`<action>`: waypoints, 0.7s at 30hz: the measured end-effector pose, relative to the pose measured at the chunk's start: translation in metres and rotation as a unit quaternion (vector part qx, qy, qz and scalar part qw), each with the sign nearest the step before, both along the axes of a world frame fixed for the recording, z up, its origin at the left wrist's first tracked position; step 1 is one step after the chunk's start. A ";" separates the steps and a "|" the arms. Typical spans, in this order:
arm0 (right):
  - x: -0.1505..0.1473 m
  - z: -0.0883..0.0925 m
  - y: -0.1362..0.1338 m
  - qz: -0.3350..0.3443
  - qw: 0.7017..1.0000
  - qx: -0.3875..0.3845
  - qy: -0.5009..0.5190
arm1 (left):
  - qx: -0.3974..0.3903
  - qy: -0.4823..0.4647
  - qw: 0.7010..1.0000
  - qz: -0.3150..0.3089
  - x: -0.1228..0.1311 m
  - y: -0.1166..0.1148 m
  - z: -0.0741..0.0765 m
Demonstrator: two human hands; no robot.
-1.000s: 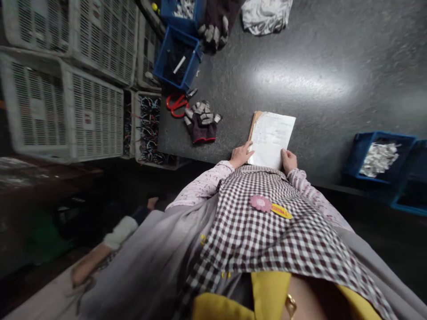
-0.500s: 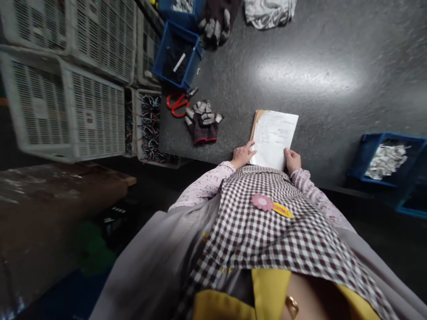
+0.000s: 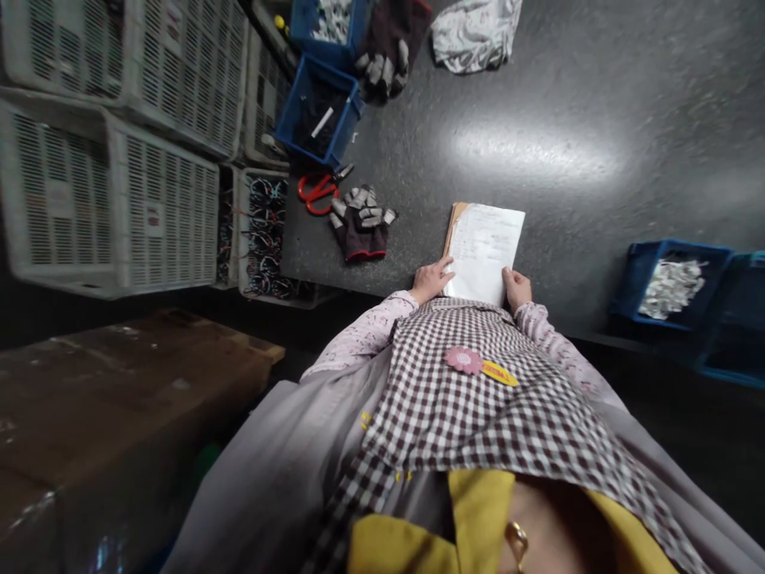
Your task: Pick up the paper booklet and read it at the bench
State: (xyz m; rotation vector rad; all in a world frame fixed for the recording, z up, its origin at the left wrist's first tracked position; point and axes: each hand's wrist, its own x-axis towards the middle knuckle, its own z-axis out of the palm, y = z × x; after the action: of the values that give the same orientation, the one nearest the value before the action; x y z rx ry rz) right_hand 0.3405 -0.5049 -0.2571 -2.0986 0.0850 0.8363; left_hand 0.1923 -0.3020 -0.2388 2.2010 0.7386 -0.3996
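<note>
No change in hands since half-second back; only view shifts, cardboard box (image 3: 119,399) now larger at lower left. Left hand (image 3: 431,279) loosely spread, fingertips on paper pad (image 3: 485,249) near-left edge. Right hand (image 3: 516,288) pinches near-right corner, thumb on top. Pad flat on surface (image 3: 567,143) between hands.

Both forearms reach forward side by side, elbows bent. The left hand (image 3: 431,279) lies palm down, fingers stretched loosely forward and thumb spread to the side. The right hand (image 3: 517,288) is curled, knuckles up, thumb pressed forward.
</note>
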 end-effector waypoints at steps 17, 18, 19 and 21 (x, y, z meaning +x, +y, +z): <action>0.001 -0.008 -0.002 0.000 1.000 0.010 -0.005 | 0.003 -0.062 0.997 -0.035 -0.009 -0.001 -0.012; 0.001 -0.008 -0.002 -0.001 1.000 0.010 -0.004 | 0.003 -0.062 0.997 -0.037 -0.009 -0.001 -0.012; 0.000 -0.008 -0.002 -0.001 1.000 0.010 -0.003 | 0.004 -0.061 0.997 -0.039 -0.009 0.000 -0.012; 0.000 -0.008 -0.002 -0.002 1.000 0.010 -0.001 | 0.005 -0.061 0.997 -0.042 -0.008 0.000 -0.011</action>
State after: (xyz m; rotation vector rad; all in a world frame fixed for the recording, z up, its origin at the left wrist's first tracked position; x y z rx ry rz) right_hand 0.3405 -0.5070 -0.2654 -2.0798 0.0789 0.8293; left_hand 0.1840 -0.3016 -0.2502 2.2490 0.5846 -0.3024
